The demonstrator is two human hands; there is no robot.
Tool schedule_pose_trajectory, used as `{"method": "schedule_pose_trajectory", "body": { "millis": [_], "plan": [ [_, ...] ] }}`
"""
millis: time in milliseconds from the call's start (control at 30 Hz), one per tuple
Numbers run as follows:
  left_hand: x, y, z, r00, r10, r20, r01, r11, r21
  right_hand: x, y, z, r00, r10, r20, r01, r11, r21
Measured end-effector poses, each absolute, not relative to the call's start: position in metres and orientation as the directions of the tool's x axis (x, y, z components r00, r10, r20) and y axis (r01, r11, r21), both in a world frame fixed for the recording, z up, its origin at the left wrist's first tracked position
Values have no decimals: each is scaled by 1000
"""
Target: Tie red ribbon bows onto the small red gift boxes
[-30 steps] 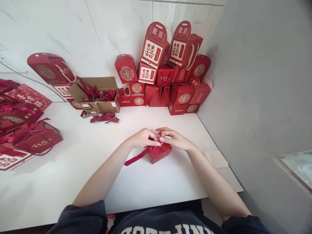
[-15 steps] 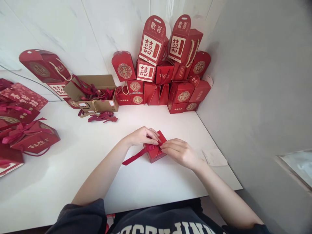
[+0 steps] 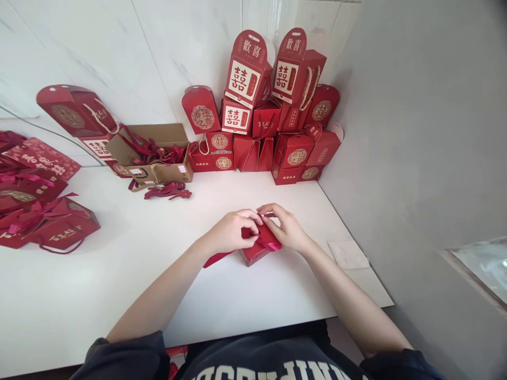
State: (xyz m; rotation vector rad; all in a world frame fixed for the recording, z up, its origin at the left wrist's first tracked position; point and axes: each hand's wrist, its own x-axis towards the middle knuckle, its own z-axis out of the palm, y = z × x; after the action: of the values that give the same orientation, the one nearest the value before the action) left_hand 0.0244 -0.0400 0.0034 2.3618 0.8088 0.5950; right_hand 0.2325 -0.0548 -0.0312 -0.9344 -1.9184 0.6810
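Observation:
A small red gift box (image 3: 253, 255) rests on the white table between my hands. Crimson ribbon (image 3: 271, 243) crosses its top, and one loose tail lies on the table to the left. My left hand (image 3: 237, 230) is closed in a pinch on the ribbon at the left side of the lid. Over the far right part of the box, my right hand (image 3: 282, 226) is bent, its thumb and fingertips closed on the ribbon near the far edge. The fingers partly hide the lid and any knot.
Red gift boxes (image 3: 291, 150) are stacked against the wall. An open cardboard box (image 3: 158, 173) holds ribbons, with more ribbon strips (image 3: 168, 191) in front. Finished-looking beribboned boxes (image 3: 63, 227) crowd the left. A white tissue (image 3: 348, 254) lies at the right, beside the grey wall (image 3: 412, 158).
My right hand has moved from the box's right side to its far edge. The left hand has turned into a pinch, and ribbon now shows across the box's right side.

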Motion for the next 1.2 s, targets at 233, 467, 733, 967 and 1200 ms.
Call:
{"method": "schedule_pose_trajectory", "body": {
  "millis": [233,467,733,967,1200],
  "plan": [
    [19,-49,-3,761,382,525,495,-864,-89,236,-42,-34,-517,715,470,307,668,-678],
    [13,-36,-17,711,262,653,424,-900,-101,235,-42,-33,-494,747,444,293,624,-724],
    [10,-33,-22,670,322,669,426,-905,10,232,-45,-21,-549,648,528,446,761,-470],
    [8,-33,-29,655,369,659,432,-899,74,229,-45,-23,-470,699,539,369,711,-599],
    [7,-32,-30,654,396,644,445,-891,96,233,-48,-18,-510,724,464,317,660,-681]
  ]
}}
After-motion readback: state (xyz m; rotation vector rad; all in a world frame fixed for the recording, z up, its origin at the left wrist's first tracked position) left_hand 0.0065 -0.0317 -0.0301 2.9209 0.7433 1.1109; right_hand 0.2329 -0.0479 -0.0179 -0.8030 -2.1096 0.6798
